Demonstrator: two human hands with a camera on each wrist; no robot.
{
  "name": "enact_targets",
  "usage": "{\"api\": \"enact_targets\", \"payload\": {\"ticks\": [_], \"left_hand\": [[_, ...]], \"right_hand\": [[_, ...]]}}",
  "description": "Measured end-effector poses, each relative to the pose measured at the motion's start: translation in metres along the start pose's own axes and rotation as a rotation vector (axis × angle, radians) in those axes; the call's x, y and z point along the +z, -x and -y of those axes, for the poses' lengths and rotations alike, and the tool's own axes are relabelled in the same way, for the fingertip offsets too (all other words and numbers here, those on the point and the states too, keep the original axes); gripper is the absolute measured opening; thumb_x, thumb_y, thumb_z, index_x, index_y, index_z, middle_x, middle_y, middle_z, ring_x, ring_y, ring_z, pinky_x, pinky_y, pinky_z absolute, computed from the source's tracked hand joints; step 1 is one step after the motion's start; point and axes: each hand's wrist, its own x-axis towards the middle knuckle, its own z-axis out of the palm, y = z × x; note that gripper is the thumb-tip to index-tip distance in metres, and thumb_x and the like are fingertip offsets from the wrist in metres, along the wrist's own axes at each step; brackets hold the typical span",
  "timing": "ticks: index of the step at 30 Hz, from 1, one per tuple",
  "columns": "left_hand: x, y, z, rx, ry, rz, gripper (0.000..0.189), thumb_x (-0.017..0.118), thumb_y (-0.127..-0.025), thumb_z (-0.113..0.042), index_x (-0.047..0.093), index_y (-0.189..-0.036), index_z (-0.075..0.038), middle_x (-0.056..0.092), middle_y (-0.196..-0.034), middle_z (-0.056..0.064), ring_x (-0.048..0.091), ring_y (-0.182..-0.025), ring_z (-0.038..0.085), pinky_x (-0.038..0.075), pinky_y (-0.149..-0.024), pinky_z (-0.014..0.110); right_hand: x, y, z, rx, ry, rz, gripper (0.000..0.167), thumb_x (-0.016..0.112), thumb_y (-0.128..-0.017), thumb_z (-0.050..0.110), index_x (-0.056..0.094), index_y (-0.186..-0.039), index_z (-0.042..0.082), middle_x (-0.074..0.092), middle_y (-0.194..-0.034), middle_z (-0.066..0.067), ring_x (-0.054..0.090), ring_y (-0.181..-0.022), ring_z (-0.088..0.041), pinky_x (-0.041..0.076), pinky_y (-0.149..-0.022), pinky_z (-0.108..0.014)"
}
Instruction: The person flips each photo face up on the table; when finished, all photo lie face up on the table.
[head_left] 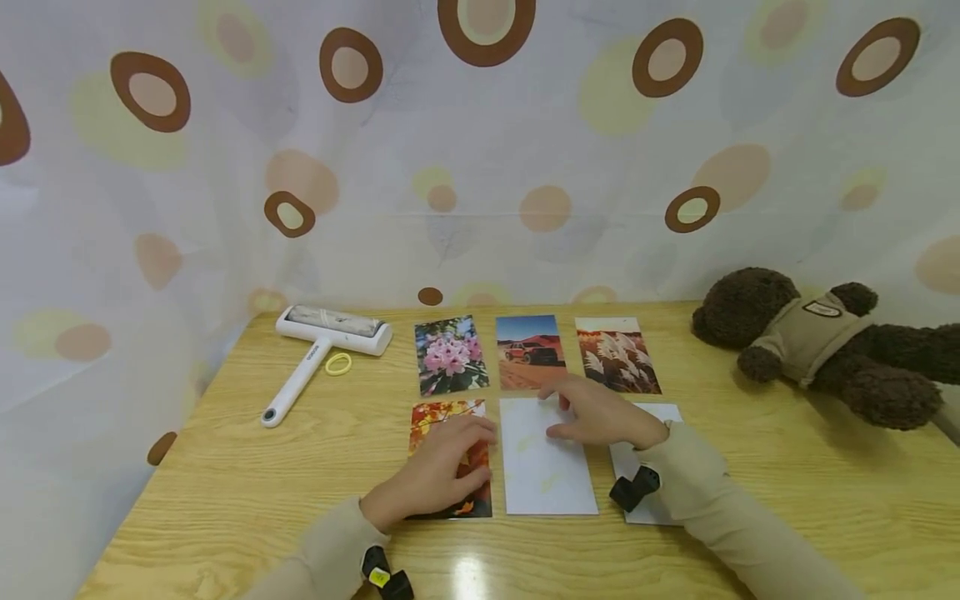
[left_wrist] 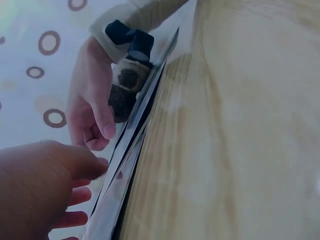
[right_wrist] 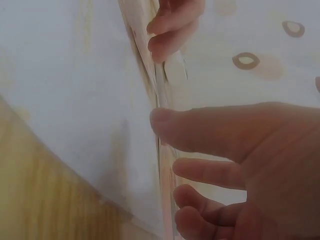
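Observation:
Six-card layout aside, my left hand (head_left: 438,467) lies over a photo card of autumn leaves (head_left: 432,414), fingers relaxed and holding nothing. My right hand (head_left: 600,412) hovers at the upper right of a white, face-down card (head_left: 543,467), its thumb and fingers loosely bent with nothing between them. Beneath the right wrist, another white card (head_left: 647,510) is partly hidden. Three photo cards make up the back row: pink flowers (head_left: 452,354), a red truck in a desert (head_left: 527,342) and pale plume grass (head_left: 618,354). Both hands also appear in the left wrist view.
At the left of the wooden table (head_left: 300,475) lie a white lint roller (head_left: 341,332) and a small yellow ring (head_left: 338,372). A brown teddy bear (head_left: 810,333) lies on the right. A patterned curtain (head_left: 480,150) hangs behind the table.

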Motion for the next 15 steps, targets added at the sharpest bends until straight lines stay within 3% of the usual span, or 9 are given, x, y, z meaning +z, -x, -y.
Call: {"api": "enact_targets", "payload": {"ticks": [9, 15], "left_hand": [[0.006, -0.006, -0.007, -0.018, -0.026, 0.085, 0.035, 0.065, -0.091, -0.023, 0.06, -0.124, -0.013, 0.048, -0.144, 0.004, 0.04, -0.135, 0.025, 0.03, -0.111, 0.052], [0.012, -0.013, -0.01, -0.004, -0.045, 0.132, 0.037, 0.063, -0.093, -0.027, 0.058, -0.127, -0.015, 0.048, -0.144, 0.001, 0.04, -0.136, 0.021, 0.028, -0.112, 0.052]], "right_hand": [[0.0, 0.003, -0.005, 0.056, 0.004, 0.017, 0.058, 0.083, -0.075, 0.022, 0.058, -0.124, 0.003, 0.049, -0.103, -0.013, 0.044, -0.078, -0.016, 0.04, -0.067, -0.029], [-0.003, 0.004, -0.007, 0.037, 0.013, 0.024, 0.06, 0.084, -0.074, 0.023, 0.057, -0.124, 0.002, 0.049, -0.108, -0.015, 0.044, -0.082, -0.017, 0.042, -0.072, -0.032]]}}
